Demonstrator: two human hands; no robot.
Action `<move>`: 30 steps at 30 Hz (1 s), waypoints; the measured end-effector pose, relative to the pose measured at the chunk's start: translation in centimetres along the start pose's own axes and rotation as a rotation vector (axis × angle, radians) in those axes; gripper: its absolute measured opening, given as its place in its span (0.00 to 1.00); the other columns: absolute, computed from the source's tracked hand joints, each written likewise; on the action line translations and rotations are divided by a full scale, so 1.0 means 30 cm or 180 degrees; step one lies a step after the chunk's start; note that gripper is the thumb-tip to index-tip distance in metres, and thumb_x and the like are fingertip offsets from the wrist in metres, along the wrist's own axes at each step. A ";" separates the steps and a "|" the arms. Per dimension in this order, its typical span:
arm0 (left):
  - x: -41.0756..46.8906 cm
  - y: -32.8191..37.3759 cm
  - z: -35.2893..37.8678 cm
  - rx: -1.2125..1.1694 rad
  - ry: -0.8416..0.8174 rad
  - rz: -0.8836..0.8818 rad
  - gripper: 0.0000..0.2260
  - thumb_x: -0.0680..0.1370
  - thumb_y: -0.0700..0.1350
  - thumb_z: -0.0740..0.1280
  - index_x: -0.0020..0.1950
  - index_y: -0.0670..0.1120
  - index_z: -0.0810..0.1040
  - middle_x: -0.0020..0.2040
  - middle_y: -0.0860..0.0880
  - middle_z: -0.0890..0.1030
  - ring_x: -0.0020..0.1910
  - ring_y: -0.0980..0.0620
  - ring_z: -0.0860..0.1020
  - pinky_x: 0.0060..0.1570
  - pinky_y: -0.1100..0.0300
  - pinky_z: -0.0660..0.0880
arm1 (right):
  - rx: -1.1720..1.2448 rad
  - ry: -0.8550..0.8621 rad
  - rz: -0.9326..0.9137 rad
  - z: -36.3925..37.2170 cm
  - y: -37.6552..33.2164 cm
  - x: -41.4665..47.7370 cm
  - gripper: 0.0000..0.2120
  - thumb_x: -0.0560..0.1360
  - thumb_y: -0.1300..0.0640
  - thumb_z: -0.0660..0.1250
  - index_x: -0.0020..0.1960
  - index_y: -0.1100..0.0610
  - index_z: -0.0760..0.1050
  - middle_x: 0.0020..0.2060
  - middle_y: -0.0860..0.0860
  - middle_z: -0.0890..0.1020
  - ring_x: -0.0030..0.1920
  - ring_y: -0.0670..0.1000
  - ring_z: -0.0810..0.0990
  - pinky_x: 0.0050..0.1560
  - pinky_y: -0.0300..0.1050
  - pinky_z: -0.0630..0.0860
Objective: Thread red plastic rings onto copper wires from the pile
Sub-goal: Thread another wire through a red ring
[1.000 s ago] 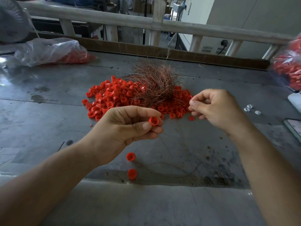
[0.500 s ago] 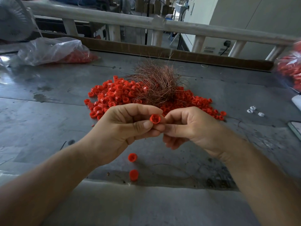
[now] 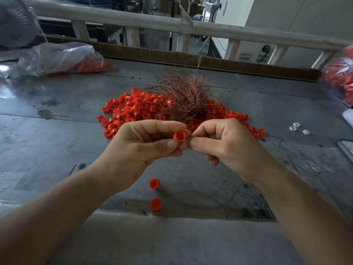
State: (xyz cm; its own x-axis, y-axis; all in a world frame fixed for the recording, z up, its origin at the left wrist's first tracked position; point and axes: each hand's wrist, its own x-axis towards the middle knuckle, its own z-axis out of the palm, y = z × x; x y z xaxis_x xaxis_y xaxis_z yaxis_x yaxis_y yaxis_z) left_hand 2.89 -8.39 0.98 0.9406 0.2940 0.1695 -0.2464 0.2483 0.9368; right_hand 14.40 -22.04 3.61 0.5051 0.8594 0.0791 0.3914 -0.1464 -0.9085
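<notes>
1. Soft daylight reaches me from beyond the railing [image 3: 172, 25]; the scene is rather dim, with only faint, soft-edged shadows.
2. Pale glare lies on the tabletop [image 3: 38, 96] at far left and on the clear plastic bag [image 3: 57, 56].
3. My left hand [image 3: 141, 148] and right hand [image 3: 225, 148] are sharp and evenly lit.
4. Wide-angle distortion bows the railing; the red-filled bag [image 3: 342, 77] at the right edge is smeared.

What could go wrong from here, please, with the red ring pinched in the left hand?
The small red plastic ring is pinched only at the fingertips of the left hand; it might slip and join the two loose red rings lying near the front edge of the grey metal table. Any copper wire in the pinch of the right hand is too thin to see here, so it could miss the hole or bend.
</notes>
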 end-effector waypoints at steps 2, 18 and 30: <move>0.000 0.002 0.003 -0.0009 0.0027 -0.0016 0.13 0.59 0.38 0.70 0.42 0.46 0.85 0.41 0.46 0.85 0.39 0.52 0.83 0.37 0.64 0.78 | -0.0076 0.0066 -0.0070 0.001 0.000 -0.001 0.07 0.70 0.60 0.68 0.33 0.56 0.76 0.20 0.45 0.72 0.23 0.40 0.70 0.24 0.34 0.67; -0.001 0.004 0.001 -0.0091 0.0014 -0.0171 0.14 0.60 0.39 0.70 0.43 0.45 0.85 0.42 0.46 0.85 0.39 0.52 0.83 0.37 0.64 0.78 | -0.0653 0.0337 -0.0414 -0.012 -0.001 -0.004 0.06 0.68 0.59 0.70 0.32 0.54 0.77 0.21 0.44 0.72 0.24 0.42 0.68 0.26 0.38 0.67; 0.000 0.002 0.001 -0.0103 0.0021 -0.0159 0.14 0.61 0.39 0.70 0.44 0.45 0.85 0.42 0.46 0.85 0.39 0.52 0.83 0.38 0.64 0.79 | -0.0659 0.0312 -0.0439 -0.012 0.002 -0.005 0.07 0.68 0.61 0.70 0.32 0.54 0.77 0.21 0.44 0.71 0.24 0.42 0.68 0.25 0.37 0.66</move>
State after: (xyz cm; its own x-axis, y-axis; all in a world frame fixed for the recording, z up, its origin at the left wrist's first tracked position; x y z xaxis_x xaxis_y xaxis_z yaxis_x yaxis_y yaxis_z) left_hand 2.87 -8.39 1.06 0.9504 0.2865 0.1208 -0.2069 0.2926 0.9336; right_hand 14.62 -22.36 3.69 0.5042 0.8282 0.2448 0.6056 -0.1369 -0.7839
